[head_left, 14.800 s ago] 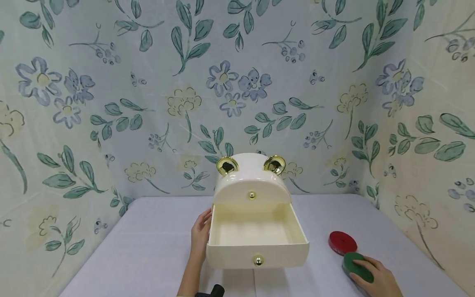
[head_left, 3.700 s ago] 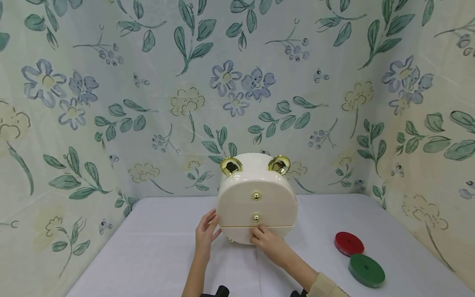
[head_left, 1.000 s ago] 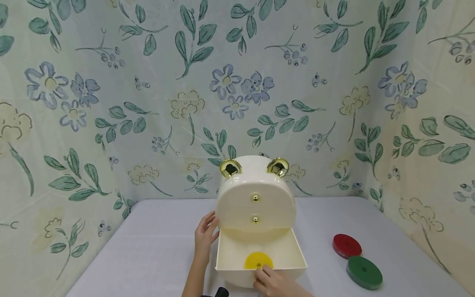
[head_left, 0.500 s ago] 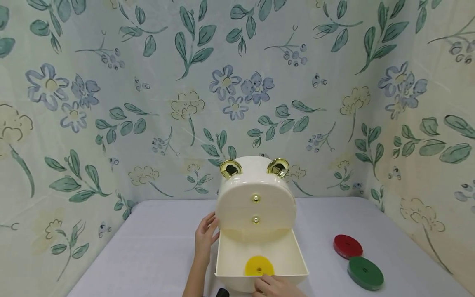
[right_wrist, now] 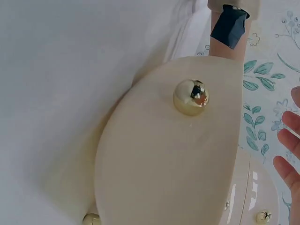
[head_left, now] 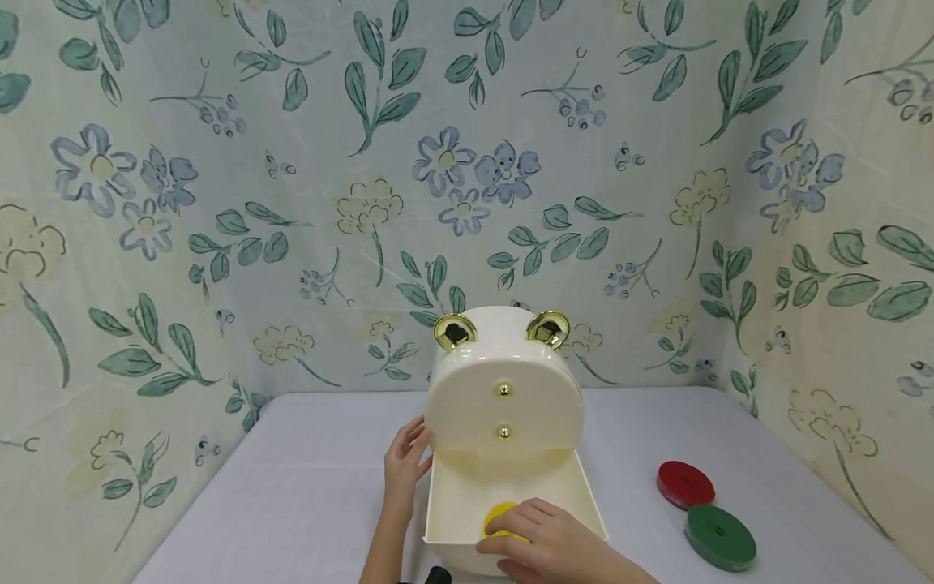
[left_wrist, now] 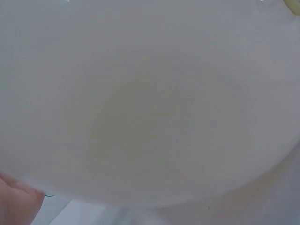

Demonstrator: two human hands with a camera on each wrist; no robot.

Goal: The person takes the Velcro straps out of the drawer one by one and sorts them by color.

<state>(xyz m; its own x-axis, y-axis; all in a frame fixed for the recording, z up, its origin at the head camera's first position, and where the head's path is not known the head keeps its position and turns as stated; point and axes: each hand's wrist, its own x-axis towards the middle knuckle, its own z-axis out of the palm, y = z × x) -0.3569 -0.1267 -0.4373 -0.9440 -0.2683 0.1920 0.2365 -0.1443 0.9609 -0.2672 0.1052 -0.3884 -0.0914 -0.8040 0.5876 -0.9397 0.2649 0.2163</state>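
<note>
A cream storage box (head_left: 467, 410) with gold frog-like eyes stands mid-table, its bottom drawer (head_left: 448, 495) pulled out. Inside lies a flat yellow roll (head_left: 500, 511), apparently ribbon, partly covered by my right hand (head_left: 547, 539). That hand reaches over the drawer's front edge, fingers spread and loosely bent above the roll. In the right wrist view, its fingers (right_wrist: 291, 143) are at the right, beyond the drawer front (right_wrist: 164, 154) with its gold knob (right_wrist: 191, 97). My left hand (head_left: 401, 466) rests against the box's left side; the box wall (left_wrist: 150, 117) fills most of the left wrist view.
On the table (head_left: 314, 487) to the right lie a red roll (head_left: 686, 484) and a green roll (head_left: 721, 537), side by side. Two upper drawers with gold knobs are closed. Patterned cloth (head_left: 467, 203) hangs behind and at the sides.
Earlier an upper drawer stood open, then all were closed. The right hand has drawn the bottom drawer out, left its knob and moved up over the yellow roll. The left hand stays put.
</note>
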